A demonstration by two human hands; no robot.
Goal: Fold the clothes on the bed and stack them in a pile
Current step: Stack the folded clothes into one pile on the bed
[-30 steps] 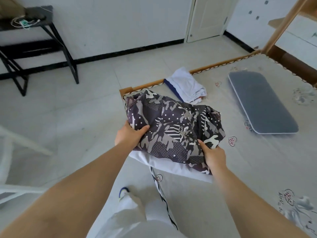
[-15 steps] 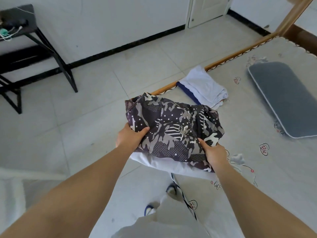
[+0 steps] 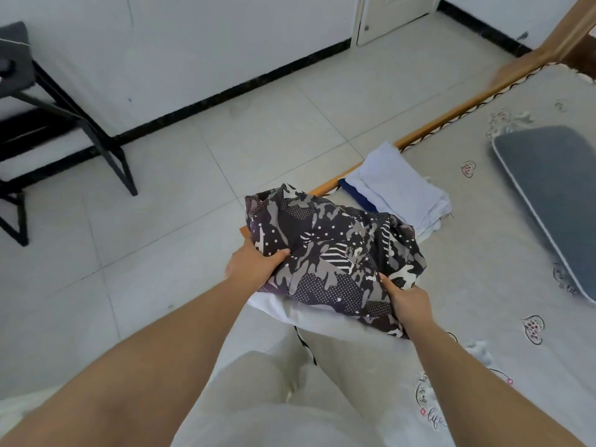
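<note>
A folded dark camouflage-patterned garment (image 3: 335, 250) lies on top of a folded white garment (image 3: 309, 312) at the bed's corner. My left hand (image 3: 254, 264) grips the bundle's left edge, thumb on top. My right hand (image 3: 406, 300) grips its near right edge. Just beyond, on the bed (image 3: 483, 240), sits a pile of folded clothes: a pale blue piece (image 3: 400, 188) over a navy one (image 3: 356, 193).
A grey cushion (image 3: 554, 191) lies on the bed at the right. The wooden bed frame (image 3: 451, 114) runs along the far edge. A black metal table (image 3: 48, 101) stands on the tiled floor at the left. My legs are below the bundle.
The view has swung left and down. Both hands keep their hold on the bundle, which now sits a little nearer the folded pile.
</note>
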